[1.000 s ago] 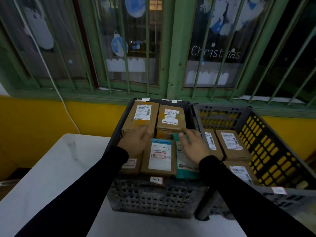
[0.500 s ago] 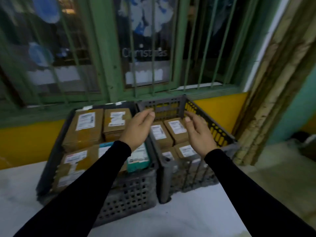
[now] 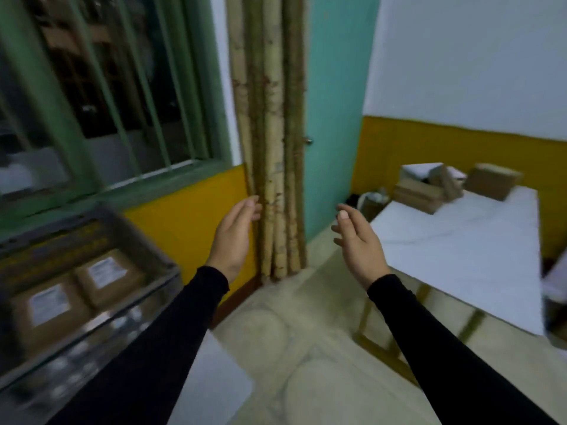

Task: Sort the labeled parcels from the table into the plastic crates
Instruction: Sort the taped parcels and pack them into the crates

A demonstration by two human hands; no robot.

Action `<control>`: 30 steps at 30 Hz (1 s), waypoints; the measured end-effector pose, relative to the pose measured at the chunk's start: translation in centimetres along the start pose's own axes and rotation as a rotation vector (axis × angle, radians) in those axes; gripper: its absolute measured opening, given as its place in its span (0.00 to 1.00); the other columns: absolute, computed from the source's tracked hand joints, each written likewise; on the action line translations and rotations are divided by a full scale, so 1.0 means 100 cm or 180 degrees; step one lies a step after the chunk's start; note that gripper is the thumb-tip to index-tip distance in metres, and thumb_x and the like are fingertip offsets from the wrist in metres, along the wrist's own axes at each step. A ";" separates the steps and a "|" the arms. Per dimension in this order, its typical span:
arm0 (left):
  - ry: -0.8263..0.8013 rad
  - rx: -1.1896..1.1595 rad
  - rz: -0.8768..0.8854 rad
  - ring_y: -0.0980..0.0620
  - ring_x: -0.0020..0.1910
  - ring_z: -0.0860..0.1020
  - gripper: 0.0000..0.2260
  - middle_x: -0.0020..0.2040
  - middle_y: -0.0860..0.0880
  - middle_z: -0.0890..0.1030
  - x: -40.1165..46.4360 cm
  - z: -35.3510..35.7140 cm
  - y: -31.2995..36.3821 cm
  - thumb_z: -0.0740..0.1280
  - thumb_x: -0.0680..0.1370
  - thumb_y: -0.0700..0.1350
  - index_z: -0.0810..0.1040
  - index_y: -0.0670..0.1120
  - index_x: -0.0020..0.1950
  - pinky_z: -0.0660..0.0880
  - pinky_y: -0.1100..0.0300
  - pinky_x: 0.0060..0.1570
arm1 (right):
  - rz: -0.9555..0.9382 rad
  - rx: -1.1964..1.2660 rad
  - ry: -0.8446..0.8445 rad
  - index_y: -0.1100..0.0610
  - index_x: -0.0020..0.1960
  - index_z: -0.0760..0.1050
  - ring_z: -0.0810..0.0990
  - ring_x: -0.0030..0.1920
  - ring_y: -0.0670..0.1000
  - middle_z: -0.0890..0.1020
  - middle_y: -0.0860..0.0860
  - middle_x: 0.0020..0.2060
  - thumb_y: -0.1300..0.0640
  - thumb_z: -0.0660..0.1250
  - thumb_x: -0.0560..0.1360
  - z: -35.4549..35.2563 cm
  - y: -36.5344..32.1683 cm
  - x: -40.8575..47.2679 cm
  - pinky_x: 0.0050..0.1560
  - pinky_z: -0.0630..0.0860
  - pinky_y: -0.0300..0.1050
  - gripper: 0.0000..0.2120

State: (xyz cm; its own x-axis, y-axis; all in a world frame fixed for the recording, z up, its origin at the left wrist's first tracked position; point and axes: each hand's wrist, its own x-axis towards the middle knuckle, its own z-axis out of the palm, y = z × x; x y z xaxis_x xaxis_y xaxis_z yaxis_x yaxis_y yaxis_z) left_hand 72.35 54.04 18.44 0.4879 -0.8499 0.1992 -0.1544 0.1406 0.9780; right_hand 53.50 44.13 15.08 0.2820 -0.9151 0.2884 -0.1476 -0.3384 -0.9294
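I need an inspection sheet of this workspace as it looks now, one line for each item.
Surface: white table at right, mostly bare.
Job's things: brown parcels piled at the table's far end; grey plastic crate at lower left with two labeled parcels inside.
Clutter: bundle of pale poles standing in the corner.
Hands: left hand and right hand both open, holding nothing.
Cables: nothing seen.
Surroundings: green barred window, yellow lower wall, teal door.

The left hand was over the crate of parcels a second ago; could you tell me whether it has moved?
Yes. The left hand has swung rightward, clear of the crate, empty.
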 end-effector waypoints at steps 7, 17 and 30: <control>-0.0596 -0.0206 0.0017 0.52 0.65 0.75 0.16 0.66 0.48 0.77 0.071 0.181 -0.015 0.54 0.85 0.51 0.72 0.47 0.69 0.68 0.55 0.68 | 0.0326 0.0327 0.0772 0.51 0.68 0.71 0.79 0.59 0.49 0.76 0.50 0.62 0.49 0.54 0.84 -0.157 0.047 0.045 0.61 0.76 0.50 0.15; -0.1295 -0.0696 -0.0128 0.52 0.62 0.76 0.13 0.60 0.52 0.78 0.191 0.404 -0.028 0.55 0.85 0.50 0.73 0.50 0.65 0.70 0.54 0.64 | 0.0484 -0.0090 0.1420 0.43 0.66 0.71 0.78 0.59 0.44 0.76 0.47 0.63 0.44 0.54 0.83 -0.328 0.109 0.125 0.59 0.76 0.45 0.14; -0.1551 -0.0625 -0.0007 0.52 0.60 0.78 0.12 0.59 0.52 0.80 0.215 0.728 -0.026 0.56 0.84 0.51 0.75 0.52 0.63 0.71 0.51 0.66 | 0.0551 -0.0258 0.1760 0.48 0.71 0.69 0.75 0.64 0.48 0.76 0.47 0.65 0.33 0.55 0.75 -0.608 0.216 0.196 0.68 0.72 0.56 0.30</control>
State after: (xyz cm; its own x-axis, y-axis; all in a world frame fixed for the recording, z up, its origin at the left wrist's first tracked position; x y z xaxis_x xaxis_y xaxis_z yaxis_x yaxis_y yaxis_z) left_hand 20.66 -1.60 15.58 0.0247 -0.9814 0.1906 0.0329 0.1913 0.9810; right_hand -1.76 5.50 14.64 -0.2860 -0.9298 0.2317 -0.2256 -0.1697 -0.9593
